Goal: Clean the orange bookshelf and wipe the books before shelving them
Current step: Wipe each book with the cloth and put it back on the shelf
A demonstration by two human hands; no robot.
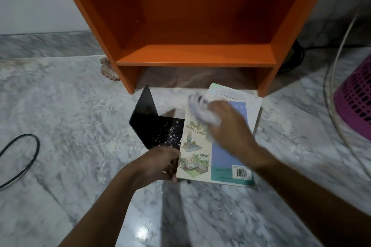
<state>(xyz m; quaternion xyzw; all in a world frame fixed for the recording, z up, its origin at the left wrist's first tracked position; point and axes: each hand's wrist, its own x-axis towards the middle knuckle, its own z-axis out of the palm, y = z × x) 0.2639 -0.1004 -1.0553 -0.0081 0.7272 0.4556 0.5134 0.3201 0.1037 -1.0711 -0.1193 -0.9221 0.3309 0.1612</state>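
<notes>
Left hand [160,163] nearest, fingers curled round near-left corner of book [197,156]. Book flat on marble floor [80,116], just before orange bookshelf [194,55]; long axis runs away from person, barcode end nearest. Right hand [230,129], blurred, clutches white cloth [202,111] against cover's far half. Black folded board [153,128], flecked white, beside book's left edge. Purple basket [354,106] at floor's right edge.

Marble floor [80,106]: our count of what stands or lies on it.
We list an orange shelf [196,54] at the back, a black angled piece [152,126] and books [226,158] just before it, a crumpled rag [107,70] by its left foot, a black cable [30,152] far left, a purple basket [355,102] far right, and scattered white flecks.
</notes>
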